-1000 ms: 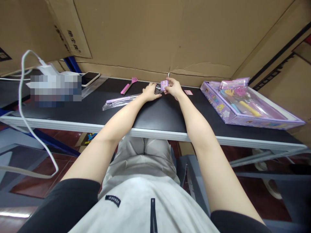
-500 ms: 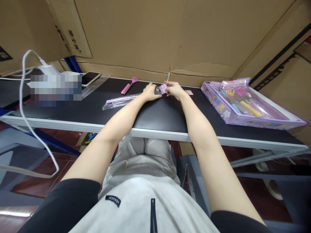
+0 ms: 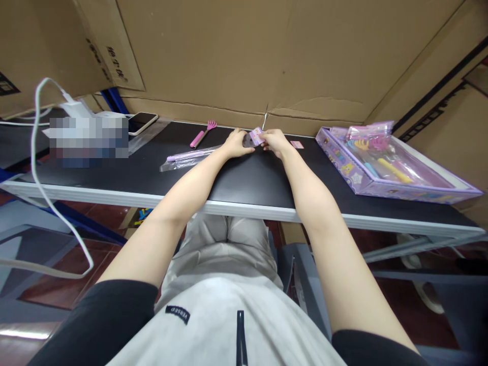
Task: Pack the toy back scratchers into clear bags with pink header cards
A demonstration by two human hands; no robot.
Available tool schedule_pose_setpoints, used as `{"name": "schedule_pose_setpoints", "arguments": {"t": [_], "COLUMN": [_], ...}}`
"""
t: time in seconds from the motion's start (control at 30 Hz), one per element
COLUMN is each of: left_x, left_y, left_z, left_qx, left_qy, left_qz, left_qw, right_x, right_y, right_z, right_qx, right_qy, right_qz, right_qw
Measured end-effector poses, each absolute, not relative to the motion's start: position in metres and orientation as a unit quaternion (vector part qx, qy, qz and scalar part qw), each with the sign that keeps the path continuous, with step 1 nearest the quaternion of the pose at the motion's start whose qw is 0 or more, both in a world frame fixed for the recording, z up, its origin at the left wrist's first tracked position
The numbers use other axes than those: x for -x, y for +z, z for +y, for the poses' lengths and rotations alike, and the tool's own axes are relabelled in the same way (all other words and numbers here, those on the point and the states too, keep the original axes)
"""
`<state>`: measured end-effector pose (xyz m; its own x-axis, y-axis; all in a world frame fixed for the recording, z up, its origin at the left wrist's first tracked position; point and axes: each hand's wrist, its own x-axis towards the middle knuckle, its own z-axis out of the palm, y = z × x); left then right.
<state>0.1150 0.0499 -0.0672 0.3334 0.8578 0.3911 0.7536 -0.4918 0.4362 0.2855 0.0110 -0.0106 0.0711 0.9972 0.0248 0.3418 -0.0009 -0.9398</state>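
Note:
My left hand (image 3: pixel 234 144) is curled at the far part of the table, its thumb and fingers around a piece of clear plastic sleeve (image 3: pixel 247 141). Close to its right, my right hand (image 3: pixel 276 142) pinches a small pink and purple printed card (image 3: pixel 256 135) at the plastic's edge. Left of my left forearm lies a clear plastic sleeve with a purple stick-like handle (image 3: pixel 186 156) inside; my arm hides where it ends. Behind it rests a small rake (image 3: pixel 204 135) with a pink handle and pink prongs.
At the right stands a purple display box (image 3: pixel 415 194) with several bagged, coloured rakes. A pink card (image 3: pixel 297 145) lies between it and my right hand. To the left are a phone (image 3: pixel 143 123) and a white cable (image 3: pixel 36 132). Cardboard (image 3: pixel 244 56) walls the table's back.
The printed card has shifted slightly up and toward the left, over the clear plastic. Both hands stay almost in place.

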Motion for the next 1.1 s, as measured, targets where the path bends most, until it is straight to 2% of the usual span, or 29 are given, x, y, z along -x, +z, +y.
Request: {"name": "schedule_pose_setpoints", "arguments": {"t": [0.57,0.83,1.1], "left_x": [-0.1139,-0.1155,-0.1151], "left_y": [-0.0727,-0.0713,-0.0687], "left_z": [0.0582,0.0576,0.0570], "left_qx": [-0.823,-0.824,-0.829], "left_qy": [0.334,0.342,0.346], "left_qz": [0.455,0.446,0.434], "left_qw": [0.060,0.068,0.073], "right_x": [-0.2817,-0.2843,-0.2842], "right_y": [-0.0054,-0.0046,-0.0036], "right_z": [0.0069,0.0087,0.0077], "right_qx": [0.582,0.591,0.590], "right_qy": [0.437,0.401,0.418], "right_qz": [-0.534,-0.549,-0.534], "right_qw": [0.431,0.434,0.438]}}
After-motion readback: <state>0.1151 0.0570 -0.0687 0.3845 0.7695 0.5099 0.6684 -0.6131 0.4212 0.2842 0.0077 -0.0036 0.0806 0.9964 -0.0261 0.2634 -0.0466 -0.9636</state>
